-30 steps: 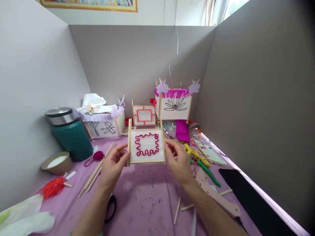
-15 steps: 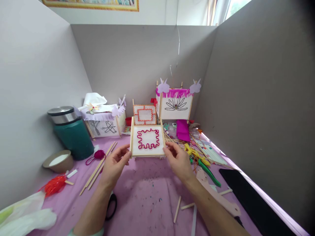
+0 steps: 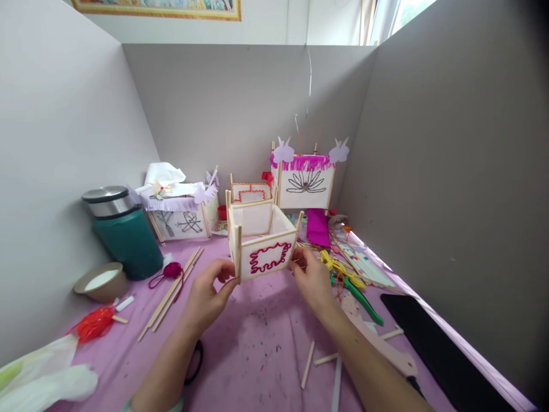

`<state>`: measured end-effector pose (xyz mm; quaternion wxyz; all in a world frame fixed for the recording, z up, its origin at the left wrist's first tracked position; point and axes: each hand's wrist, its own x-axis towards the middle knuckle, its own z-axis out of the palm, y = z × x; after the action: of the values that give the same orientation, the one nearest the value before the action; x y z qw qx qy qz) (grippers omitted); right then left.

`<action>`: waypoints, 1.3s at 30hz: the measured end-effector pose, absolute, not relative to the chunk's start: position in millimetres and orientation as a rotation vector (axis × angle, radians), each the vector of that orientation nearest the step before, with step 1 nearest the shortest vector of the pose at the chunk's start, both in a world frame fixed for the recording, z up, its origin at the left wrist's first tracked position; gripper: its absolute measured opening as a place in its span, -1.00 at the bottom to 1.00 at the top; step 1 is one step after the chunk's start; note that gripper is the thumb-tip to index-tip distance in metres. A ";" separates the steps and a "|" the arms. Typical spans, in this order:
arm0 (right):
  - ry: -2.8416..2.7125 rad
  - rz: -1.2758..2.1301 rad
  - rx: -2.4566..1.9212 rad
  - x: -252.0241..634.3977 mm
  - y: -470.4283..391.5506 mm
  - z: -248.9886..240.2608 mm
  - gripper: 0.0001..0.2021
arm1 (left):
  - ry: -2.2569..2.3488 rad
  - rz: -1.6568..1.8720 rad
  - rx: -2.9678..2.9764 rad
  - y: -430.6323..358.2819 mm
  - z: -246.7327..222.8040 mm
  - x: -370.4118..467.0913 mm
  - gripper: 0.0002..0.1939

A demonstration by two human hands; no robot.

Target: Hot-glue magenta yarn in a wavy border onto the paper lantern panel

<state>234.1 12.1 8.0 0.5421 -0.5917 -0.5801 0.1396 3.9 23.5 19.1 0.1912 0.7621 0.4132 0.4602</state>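
Between my hands is a small lantern frame (image 3: 265,274), a topless box of thin wooden sticks with white panels. A wavy crimson yarn outline (image 3: 270,258) decorates its front panel. My left hand (image 3: 214,294) pinches the lower left corner post, thumb in front. At the lower right corner, my right hand (image 3: 312,280) grips the frame with thumb and fingers. The frame is tilted, so its hollow inside and corner posts show. Behind it stands a white panel with orange wavy trim (image 3: 251,193), partly hidden.
A fringed lantern with a flower drawing (image 3: 305,191) stands behind right; another lantern (image 3: 182,223) is at left. A green thermos (image 3: 131,240), bowl (image 3: 100,281), crimson yarn ball (image 3: 172,270) and sticks (image 3: 171,294) lie left. Green-handled pliers (image 3: 363,303) and a black tablet-like slab (image 3: 429,337) lie right.
The lantern frame has been tipped and turned, its top now facing me and its decorated front angled rightward. Both hands moved with it, the left one shifting slightly right.
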 end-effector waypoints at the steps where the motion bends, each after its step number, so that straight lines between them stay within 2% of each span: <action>1: -1.384 0.332 -1.411 234.0 12.9 7.1 -0.85 | 1.174 1.268 2.185 24.1 18.0 4.5 -0.94; 5: -1.432 0.324 -1.437 233.3 15.5 3.3 -0.81 | 1.238 1.198 2.248 28.0 11.9 4.9 -0.97; 11: -1.484 0.292 -1.541 233.4 19.4 -1.3 -0.80 | 1.321 1.031 2.247 31.4 5.6 4.1 -0.93; 16: -1.579 0.241 -1.622 230.0 17.0 -0.9 -0.71 | 1.334 0.838 2.222 29.5 6.3 5.4 -0.90; 19: -1.643 0.193 -1.689 228.0 12.1 -0.1 -0.70 | 1.296 0.671 2.180 26.5 10.5 1.4 -0.85; 21: -1.666 0.137 -1.739 226.6 6.8 2.2 -0.72 | 1.334 0.617 2.135 26.6 13.8 -5.5 -0.73; 24: -1.707 0.070 -1.772 220.7 -4.1 8.9 -0.75 | 1.526 0.744 2.045 34.4 14.9 -19.4 -0.58; 28: -1.946 0.095 -1.652 200.1 -20.4 15.5 -0.70 | 1.694 1.080 1.887 57.1 4.2 -29.1 -0.62; 34: -2.109 0.111 -1.669 168.8 -27.7 10.3 -0.70 | 1.413 1.231 1.859 80.6 -6.5 -10.8 -0.39; 39: -2.095 0.104 -1.767 164.5 -23.5 10.9 -0.73 | 1.315 1.289 1.862 82.0 -1.8 -8.7 -0.48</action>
<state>164.5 -23.5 10.9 0.1982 -0.6315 -0.7487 0.0372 -8.7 82.0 -1.8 0.2586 0.6868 0.4852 0.4755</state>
